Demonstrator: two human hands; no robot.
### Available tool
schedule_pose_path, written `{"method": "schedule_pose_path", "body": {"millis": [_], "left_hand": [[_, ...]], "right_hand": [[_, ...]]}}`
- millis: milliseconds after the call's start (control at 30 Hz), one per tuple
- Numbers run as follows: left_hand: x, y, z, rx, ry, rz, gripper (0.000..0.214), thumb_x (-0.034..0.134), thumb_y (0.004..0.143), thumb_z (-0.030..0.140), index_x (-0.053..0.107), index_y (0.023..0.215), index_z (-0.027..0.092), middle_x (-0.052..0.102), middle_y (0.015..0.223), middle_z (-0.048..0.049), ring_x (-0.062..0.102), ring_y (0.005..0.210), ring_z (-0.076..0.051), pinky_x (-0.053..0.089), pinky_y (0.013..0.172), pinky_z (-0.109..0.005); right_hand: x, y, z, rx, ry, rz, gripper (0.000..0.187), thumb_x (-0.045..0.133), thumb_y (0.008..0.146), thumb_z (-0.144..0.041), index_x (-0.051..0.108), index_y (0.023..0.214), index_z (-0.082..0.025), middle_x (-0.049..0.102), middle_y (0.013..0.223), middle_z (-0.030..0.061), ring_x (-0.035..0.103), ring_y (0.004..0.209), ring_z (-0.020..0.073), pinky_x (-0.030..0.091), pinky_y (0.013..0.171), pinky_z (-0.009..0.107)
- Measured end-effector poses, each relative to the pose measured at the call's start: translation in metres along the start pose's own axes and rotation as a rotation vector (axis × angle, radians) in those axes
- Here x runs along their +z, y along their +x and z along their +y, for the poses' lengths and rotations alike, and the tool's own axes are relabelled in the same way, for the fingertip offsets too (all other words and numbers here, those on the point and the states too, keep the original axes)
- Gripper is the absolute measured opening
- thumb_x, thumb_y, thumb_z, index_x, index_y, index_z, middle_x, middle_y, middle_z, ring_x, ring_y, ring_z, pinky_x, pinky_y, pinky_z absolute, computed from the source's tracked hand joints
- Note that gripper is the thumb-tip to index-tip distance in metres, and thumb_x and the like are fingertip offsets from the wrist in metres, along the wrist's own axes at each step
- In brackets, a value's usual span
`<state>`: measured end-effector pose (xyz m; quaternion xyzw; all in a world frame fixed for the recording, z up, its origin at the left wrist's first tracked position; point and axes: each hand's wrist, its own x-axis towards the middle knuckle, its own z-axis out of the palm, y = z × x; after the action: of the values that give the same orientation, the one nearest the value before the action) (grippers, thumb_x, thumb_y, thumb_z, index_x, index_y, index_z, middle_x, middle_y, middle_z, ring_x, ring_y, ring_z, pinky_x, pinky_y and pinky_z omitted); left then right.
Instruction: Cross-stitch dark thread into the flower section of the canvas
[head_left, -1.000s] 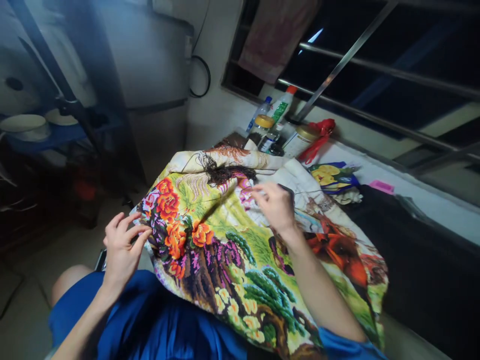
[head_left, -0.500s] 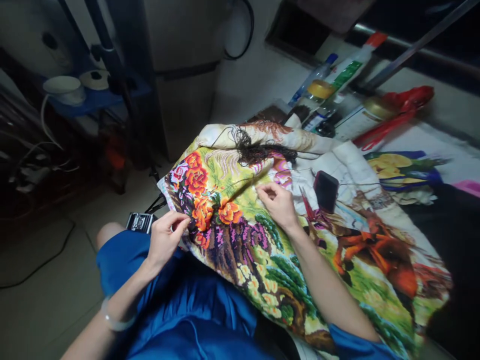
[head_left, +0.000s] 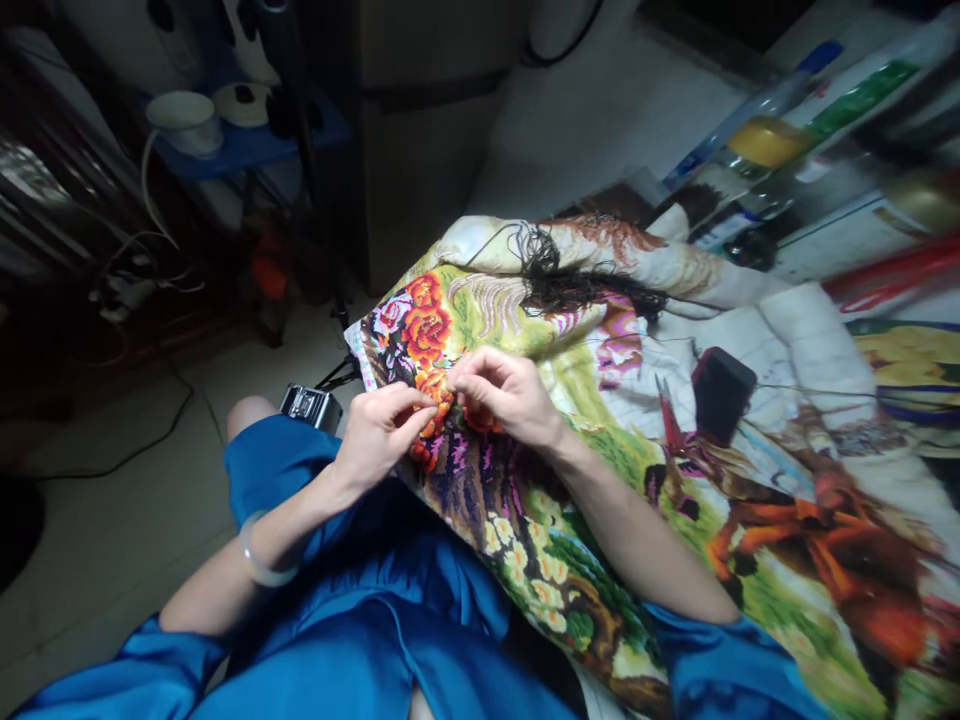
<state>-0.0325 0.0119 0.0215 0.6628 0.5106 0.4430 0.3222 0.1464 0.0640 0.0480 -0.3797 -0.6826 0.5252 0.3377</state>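
Note:
A large cross-stitch cloth [head_left: 570,540] with orange flowers, a tree and a red horse lies across my lap and the surface ahead. My left hand [head_left: 379,440] and my right hand [head_left: 504,396] meet over the orange flowers, both with fingertips pinched close together. What they pinch is too small to make out; a thin thread may run there. A tangle of dark thread [head_left: 570,285] rests on the cloth's far fold. A small black box [head_left: 721,392] sits on the cloth to the right of my right hand.
Bottles and jars [head_left: 757,150] stand along the ledge at the upper right, blurred. A small metal-cased device [head_left: 310,405] lies by my knee. A blue shelf with a white bowl [head_left: 184,120] and loose cables [head_left: 127,290] are at the left on the floor.
The view has tilted down and left. My left hand came in from the cloth's edge and my right hand drew back toward me, so both now pinch together over the orange flowers.

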Motion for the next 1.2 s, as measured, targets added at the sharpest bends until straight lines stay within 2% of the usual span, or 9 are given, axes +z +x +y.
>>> {"method": "schedule_pose_path", "body": {"millis": [167, 500, 600, 733, 800, 900, 1000, 1100, 1200], "left_hand": [[0.001, 0.0, -0.002, -0.043, -0.053, 0.04, 0.011, 0.065, 0.077, 0.024, 0.071, 0.07, 0.02, 0.067, 0.063, -0.0014, 0.055, 0.053, -0.013, 0.041, 0.055, -0.025], [-0.004, -0.009, -0.025, -0.24, -0.265, 0.106, 0.017, 0.066, 0.077, 0.029, 0.067, 0.063, 0.02, 0.064, 0.068, -0.0021, 0.057, 0.068, -0.017, 0.043, 0.067, -0.029], [-0.003, -0.006, -0.024, -0.327, -0.53, 0.161, 0.024, 0.069, 0.075, 0.037, 0.065, 0.061, 0.018, 0.063, 0.074, -0.0043, 0.055, 0.072, -0.017, 0.044, 0.069, -0.029], [0.006, -0.001, -0.014, -0.595, -1.065, 0.125, 0.032, 0.069, 0.075, 0.044, 0.059, 0.065, 0.015, 0.063, 0.072, -0.0056, 0.052, 0.059, -0.013, 0.043, 0.057, -0.027], [0.011, -0.001, -0.01, -0.627, -1.192, 0.155, 0.034, 0.071, 0.073, 0.043, 0.053, 0.062, 0.016, 0.062, 0.068, -0.004, 0.052, 0.056, -0.011, 0.043, 0.056, -0.025], [0.019, -0.003, -0.007, -0.616, -1.194, 0.172, 0.039, 0.075, 0.069, 0.045, 0.049, 0.062, 0.017, 0.052, 0.055, 0.0021, 0.046, 0.049, -0.009, 0.038, 0.052, -0.023], [0.024, -0.008, -0.01, -0.609, -1.11, 0.144, 0.042, 0.072, 0.069, 0.052, 0.049, 0.061, 0.018, 0.045, 0.048, 0.0049, 0.037, 0.045, -0.007, 0.03, 0.048, -0.023], [0.026, -0.012, -0.014, -0.572, -0.979, 0.116, 0.044, 0.067, 0.071, 0.058, 0.049, 0.061, 0.019, 0.041, 0.046, 0.006, 0.031, 0.044, -0.008, 0.025, 0.047, -0.025], [0.027, -0.014, -0.017, -0.515, -0.858, 0.096, 0.044, 0.062, 0.075, 0.06, 0.05, 0.062, 0.02, 0.043, 0.048, 0.0053, 0.032, 0.046, -0.009, 0.026, 0.049, -0.026]], "right_hand": [[0.006, -0.006, 0.006, -0.049, -0.22, -0.152, 0.026, 0.055, 0.088, -0.037, 0.053, 0.071, -0.018, 0.054, 0.061, -0.0024, 0.045, 0.052, 0.0093, 0.037, 0.051, 0.022], [-0.009, 0.001, 0.013, -0.007, -0.24, 0.049, 0.028, 0.06, 0.083, -0.039, 0.058, 0.065, -0.017, 0.053, 0.056, -0.002, 0.042, 0.048, 0.0095, 0.032, 0.045, 0.022], [-0.003, 0.001, 0.017, 0.01, -0.22, 0.045, 0.028, 0.06, 0.082, -0.038, 0.057, 0.064, -0.017, 0.053, 0.056, -0.0021, 0.042, 0.049, 0.0093, 0.033, 0.046, 0.022], [0.009, 0.0, 0.02, 0.058, -0.159, -0.031, 0.032, 0.061, 0.082, -0.04, 0.054, 0.061, -0.017, 0.051, 0.054, -0.0028, 0.043, 0.048, 0.0088, 0.034, 0.044, 0.02], [0.012, -0.001, 0.02, 0.11, -0.094, -0.035, 0.034, 0.061, 0.082, -0.044, 0.054, 0.062, -0.017, 0.051, 0.052, -0.0032, 0.044, 0.046, 0.0088, 0.035, 0.042, 0.02], [0.009, -0.003, 0.018, 0.207, 0.01, 0.049, 0.033, 0.06, 0.082, -0.05, 0.059, 0.076, -0.018, 0.053, 0.047, -0.0042, 0.045, 0.038, 0.0097, 0.035, 0.037, 0.02], [0.006, -0.006, 0.013, 0.196, 0.042, 0.137, 0.035, 0.06, 0.082, -0.053, 0.058, 0.079, -0.018, 0.056, 0.049, -0.0028, 0.048, 0.037, 0.0106, 0.038, 0.037, 0.021], [0.011, -0.009, 0.009, 0.071, -0.067, 0.111, 0.029, 0.06, 0.085, -0.045, 0.058, 0.072, -0.019, 0.059, 0.055, -0.0008, 0.053, 0.044, 0.0118, 0.043, 0.042, 0.022], [0.019, -0.011, 0.008, -0.128, -0.263, 0.037, 0.018, 0.055, 0.089, -0.029, 0.064, 0.076, -0.02, 0.067, 0.072, 0.0033, 0.062, 0.063, 0.0157, 0.051, 0.061, 0.027]]}}
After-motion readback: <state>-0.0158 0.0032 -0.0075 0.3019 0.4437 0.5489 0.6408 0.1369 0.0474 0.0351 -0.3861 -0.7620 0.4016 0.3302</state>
